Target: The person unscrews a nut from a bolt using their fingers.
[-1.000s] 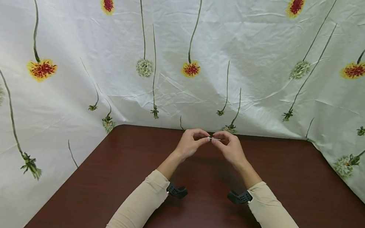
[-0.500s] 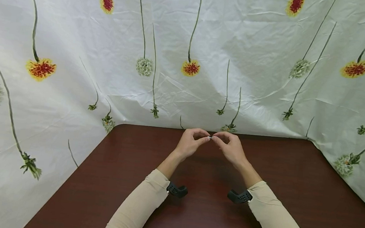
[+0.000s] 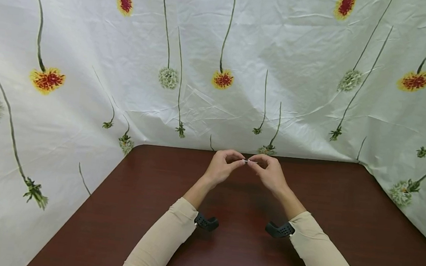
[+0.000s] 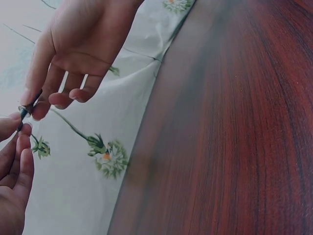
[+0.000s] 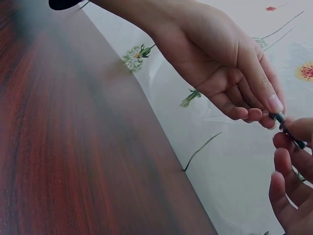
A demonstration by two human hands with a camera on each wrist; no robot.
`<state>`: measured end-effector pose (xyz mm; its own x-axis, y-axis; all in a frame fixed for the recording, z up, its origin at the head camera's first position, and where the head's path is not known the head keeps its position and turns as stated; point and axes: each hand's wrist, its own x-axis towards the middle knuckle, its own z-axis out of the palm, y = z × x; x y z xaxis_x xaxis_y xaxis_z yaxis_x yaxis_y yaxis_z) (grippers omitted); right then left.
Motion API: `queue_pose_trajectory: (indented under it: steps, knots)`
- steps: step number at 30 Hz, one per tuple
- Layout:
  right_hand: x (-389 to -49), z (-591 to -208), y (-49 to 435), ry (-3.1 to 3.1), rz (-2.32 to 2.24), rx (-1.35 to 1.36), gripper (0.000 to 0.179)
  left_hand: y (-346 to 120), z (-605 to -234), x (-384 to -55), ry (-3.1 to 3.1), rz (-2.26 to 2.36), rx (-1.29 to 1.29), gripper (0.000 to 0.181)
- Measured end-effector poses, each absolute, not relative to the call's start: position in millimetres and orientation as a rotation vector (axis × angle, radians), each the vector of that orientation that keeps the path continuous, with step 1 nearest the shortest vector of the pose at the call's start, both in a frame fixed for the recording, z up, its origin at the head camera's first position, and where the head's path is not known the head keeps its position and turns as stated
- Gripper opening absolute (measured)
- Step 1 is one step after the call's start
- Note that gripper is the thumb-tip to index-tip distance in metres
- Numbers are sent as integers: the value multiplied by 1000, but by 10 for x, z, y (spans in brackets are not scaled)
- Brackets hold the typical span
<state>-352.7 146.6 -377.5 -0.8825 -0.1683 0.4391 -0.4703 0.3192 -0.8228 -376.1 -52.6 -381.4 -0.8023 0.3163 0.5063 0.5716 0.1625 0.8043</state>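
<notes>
A small bolt (image 3: pixel 246 160), dark and silvery with a threaded part, is pinched between both hands at the table's far edge. My left hand (image 3: pixel 220 166) grips one end with thumb and fingertips. The right hand (image 3: pixel 267 171) pinches the other end, where a thin pale tip shows past the thumb. In the left wrist view, a silvery ring sits around the dark bolt (image 4: pixel 25 111); fingertips cover much of it. Threads show on the bolt (image 5: pixel 279 118) beside the left thumb in the right wrist view. Whether it is one piece or two, I cannot tell.
A dark red-brown wooden table (image 3: pixel 240 248) lies under the forearms. Behind it hangs a white cloth (image 3: pixel 304 43) printed with flowers. Black straps (image 3: pixel 206 222) hang at both wrists, below cream sleeves.
Both hands stay in nearly the same place, with slight finger movement. The pale tip by the right hand was hidden half a second ago and shows again now.
</notes>
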Motion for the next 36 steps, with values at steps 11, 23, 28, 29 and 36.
queue_pose_trajectory:
  steps: [11,23,28,29,36]
  knots:
    - [-3548,-3791,1434,-2310,1601,591,28,-554,-3829,-3782,-2222,-1680,-838,15]
    - [-3537,-3791,1461,-2304,1575,607,24,-529,-3811,-3772,-2227,-1654,-857,12]
    - [-3534,-3789,1457,-2295,1570,613,20,-536,-3816,-3771,-2229,-1653,-858,12]
    - [-3530,-3787,1457,-2293,1561,620,21,-536,-3816,-3770,-2225,-1657,-861,12]
    - [-3533,-3791,1471,-2291,1536,601,28,-527,-3810,-3771,-2212,-1657,-865,14]
